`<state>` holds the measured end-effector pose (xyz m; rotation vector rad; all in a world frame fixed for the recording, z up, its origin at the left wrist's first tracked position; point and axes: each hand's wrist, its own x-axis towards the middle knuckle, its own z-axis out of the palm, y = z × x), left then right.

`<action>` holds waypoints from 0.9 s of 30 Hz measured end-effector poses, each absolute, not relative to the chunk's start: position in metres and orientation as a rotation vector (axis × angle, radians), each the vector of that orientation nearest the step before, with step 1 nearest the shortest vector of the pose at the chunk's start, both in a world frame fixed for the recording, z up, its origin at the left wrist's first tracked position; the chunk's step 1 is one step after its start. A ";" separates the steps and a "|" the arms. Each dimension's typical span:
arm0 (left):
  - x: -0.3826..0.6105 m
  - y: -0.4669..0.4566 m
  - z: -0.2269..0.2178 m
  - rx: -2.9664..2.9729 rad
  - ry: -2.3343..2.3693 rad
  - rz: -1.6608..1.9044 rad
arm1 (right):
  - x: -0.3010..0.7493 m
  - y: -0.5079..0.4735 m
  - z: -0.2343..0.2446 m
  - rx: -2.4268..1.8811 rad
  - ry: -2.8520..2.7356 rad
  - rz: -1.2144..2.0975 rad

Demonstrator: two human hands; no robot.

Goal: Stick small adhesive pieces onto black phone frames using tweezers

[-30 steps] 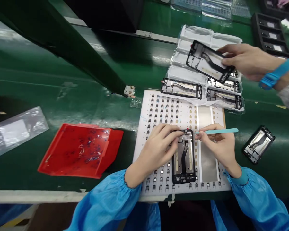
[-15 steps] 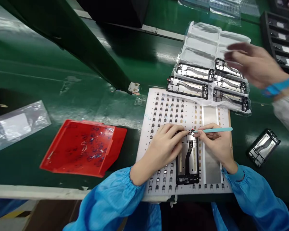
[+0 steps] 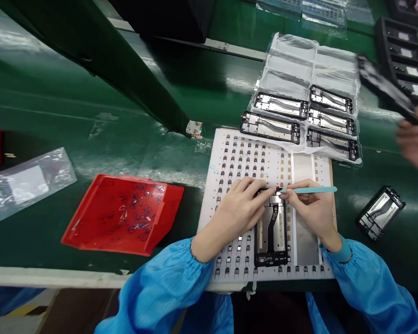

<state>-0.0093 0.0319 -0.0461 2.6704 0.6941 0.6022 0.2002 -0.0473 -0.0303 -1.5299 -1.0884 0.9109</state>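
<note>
A black phone frame [image 3: 271, 234] lies lengthwise on a white sheet [image 3: 230, 162] studded with several small metal parts. My left hand [image 3: 238, 211] rests on the sheet and presses its fingertips on the frame's top left corner. My right hand [image 3: 311, 208] pinches teal tweezers [image 3: 311, 189], whose tip touches the frame's top edge by a small red spot. Both wrists wear blue sleeves.
A clear tray [image 3: 313, 60] behind the sheet carries several phone frames. A lone frame [image 3: 380, 213] lies at the right. A red bin [image 3: 121, 215] and a plastic bag [image 3: 24, 183] sit at the left. Another person's hand [image 3: 416, 141] holds a dark frame at far right.
The other person's hand set a frame into the clear tray, then pulled back to the far right, now holding a dark frame. My hands stayed at the frame's top edge.
</note>
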 end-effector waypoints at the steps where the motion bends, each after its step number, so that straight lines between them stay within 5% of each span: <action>1: -0.009 0.032 -0.046 2.660 0.691 0.618 | 0.200 -0.048 -0.030 -1.530 -1.094 0.905; 27: -0.009 0.033 -0.049 2.639 0.680 0.718 | 0.198 -0.051 -0.029 -1.593 -1.396 0.752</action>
